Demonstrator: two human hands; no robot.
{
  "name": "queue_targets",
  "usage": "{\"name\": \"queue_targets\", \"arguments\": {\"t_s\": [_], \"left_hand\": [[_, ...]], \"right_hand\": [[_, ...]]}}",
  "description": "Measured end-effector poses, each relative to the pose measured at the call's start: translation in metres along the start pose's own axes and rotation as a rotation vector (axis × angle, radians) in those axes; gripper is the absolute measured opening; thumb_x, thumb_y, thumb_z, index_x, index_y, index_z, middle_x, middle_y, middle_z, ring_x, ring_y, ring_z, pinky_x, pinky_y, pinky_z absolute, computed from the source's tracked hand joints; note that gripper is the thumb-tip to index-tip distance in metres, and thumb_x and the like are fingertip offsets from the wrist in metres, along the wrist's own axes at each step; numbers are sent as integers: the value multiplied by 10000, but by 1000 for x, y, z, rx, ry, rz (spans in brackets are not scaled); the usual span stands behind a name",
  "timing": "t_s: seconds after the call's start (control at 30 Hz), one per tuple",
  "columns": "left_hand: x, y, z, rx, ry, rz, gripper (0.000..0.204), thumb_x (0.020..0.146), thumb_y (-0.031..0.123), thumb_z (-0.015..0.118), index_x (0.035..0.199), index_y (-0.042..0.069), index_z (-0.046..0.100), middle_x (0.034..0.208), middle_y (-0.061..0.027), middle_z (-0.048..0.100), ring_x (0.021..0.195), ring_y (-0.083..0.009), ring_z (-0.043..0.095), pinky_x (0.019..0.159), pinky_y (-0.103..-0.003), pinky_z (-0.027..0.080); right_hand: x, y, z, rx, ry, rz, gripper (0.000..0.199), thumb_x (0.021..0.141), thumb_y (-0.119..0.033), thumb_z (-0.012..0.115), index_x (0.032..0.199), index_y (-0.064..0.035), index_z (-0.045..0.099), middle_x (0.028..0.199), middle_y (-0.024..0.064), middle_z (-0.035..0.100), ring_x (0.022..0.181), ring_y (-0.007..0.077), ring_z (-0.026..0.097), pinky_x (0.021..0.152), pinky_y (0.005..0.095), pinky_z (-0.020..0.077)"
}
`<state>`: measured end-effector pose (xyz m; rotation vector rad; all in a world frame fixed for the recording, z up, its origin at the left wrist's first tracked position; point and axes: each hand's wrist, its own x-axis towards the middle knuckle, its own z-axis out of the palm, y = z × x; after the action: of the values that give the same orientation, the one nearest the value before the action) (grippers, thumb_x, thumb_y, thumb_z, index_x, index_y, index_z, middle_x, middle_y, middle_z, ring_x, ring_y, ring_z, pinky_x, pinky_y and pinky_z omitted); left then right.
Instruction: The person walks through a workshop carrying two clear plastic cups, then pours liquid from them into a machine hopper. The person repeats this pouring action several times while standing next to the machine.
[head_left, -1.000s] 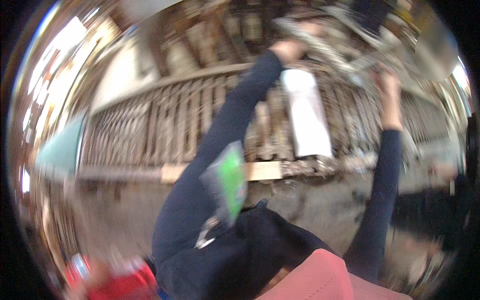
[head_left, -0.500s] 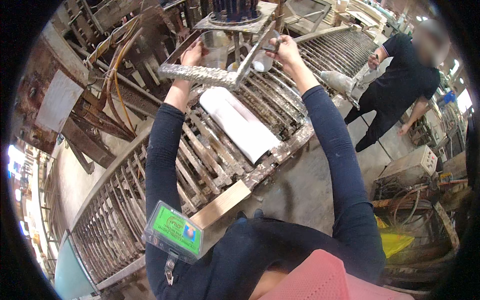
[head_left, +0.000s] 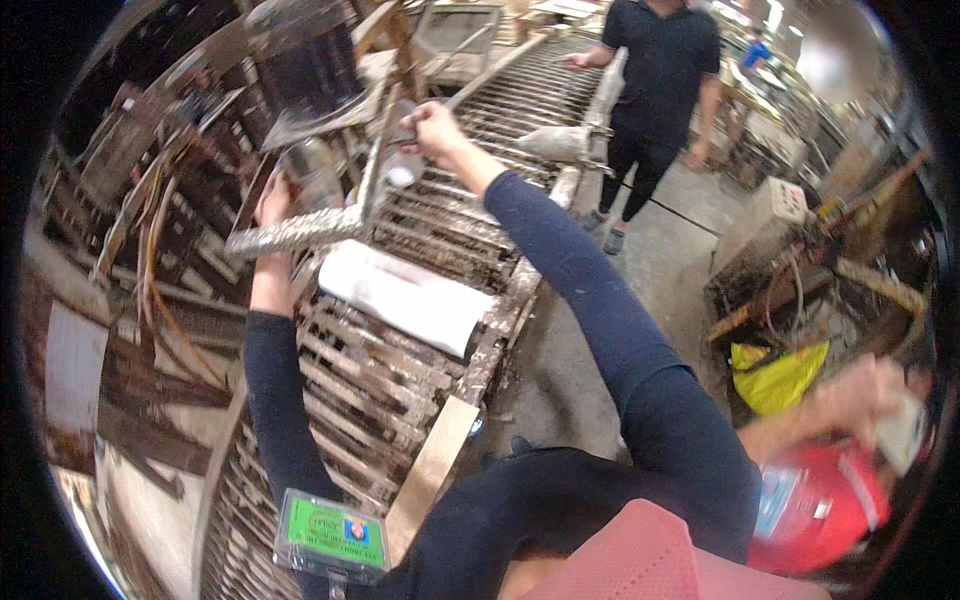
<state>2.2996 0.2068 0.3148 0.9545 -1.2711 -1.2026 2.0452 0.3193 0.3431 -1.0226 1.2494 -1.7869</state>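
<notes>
My left hand (head_left: 272,200) is inside the crusted metal frame (head_left: 300,228), its fingers closed at the side of a clear plastic container (head_left: 313,172). Beyond the frame's right bar, my right hand (head_left: 432,130) is closed around something small and dark, mostly hidden by the fingers. A whitish translucent cup (head_left: 402,170) shows just below that hand. Above the frame stands a dark cylinder (head_left: 300,60) on a flat plate. On the slatted roller conveyor (head_left: 370,390), nearer to me, lies a white roll (head_left: 400,300), touched by neither hand.
A wooden block (head_left: 432,480) lies along the conveyor's near edge. Someone in black (head_left: 660,80) stands beyond a grey cone-ended object (head_left: 555,143). At lower right, another person's blurred hand (head_left: 870,390) is above a red rounded thing (head_left: 815,505). A control box (head_left: 765,220) stands right.
The view has swung to the right, so the conveyor and my hands appear further left. Another person's hand and the red thing have come into view at lower right. Both my hands keep their grips.
</notes>
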Motion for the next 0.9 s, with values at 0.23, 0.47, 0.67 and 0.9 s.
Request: {"name": "queue_targets", "arguments": {"t_s": [0.23, 0.47, 0.67, 0.9], "left_hand": [[8, -2, -1, -124, -69, -35, 270, 889, 274, 544, 1071, 80, 587, 731, 3, 581, 612, -94, 535, 604, -229, 467], [10, -1, -6, -204, -108, -35, 320, 900, 259, 530, 1166, 83, 554, 713, 19, 543, 598, -78, 495, 596, -224, 422], [-4, 8, 3, -115, -68, 52, 350, 916, 261, 502, 1219, 87, 524, 789, 27, 549, 655, -70, 466, 600, -227, 410], [4, 6, -5, 126, 30, 94, 289, 908, 199, 518, 1147, 48, 579, 959, -29, 624, 738, -112, 543, 686, -275, 457]], "right_hand": [[-1, -3, -1, 99, 47, 76, 305, 729, -52, 662, 827, -115, 381, 749, -2, 434, 637, 129, 509, 543, 376, 559], [3, 3, -2, 93, -4, 23, 231, 807, -76, 596, 863, -94, 373, 817, 40, 481, 707, 182, 560, 521, 373, 568], [5, 8, -2, 147, -27, 31, 258, 800, -43, 560, 909, -90, 331, 831, 64, 419, 696, 211, 533, 531, 424, 577], [8, 11, -3, -136, -74, 7, 110, 914, -105, 402, 957, -17, 452, 824, 130, 562, 616, 214, 594, 482, 290, 511]]}}
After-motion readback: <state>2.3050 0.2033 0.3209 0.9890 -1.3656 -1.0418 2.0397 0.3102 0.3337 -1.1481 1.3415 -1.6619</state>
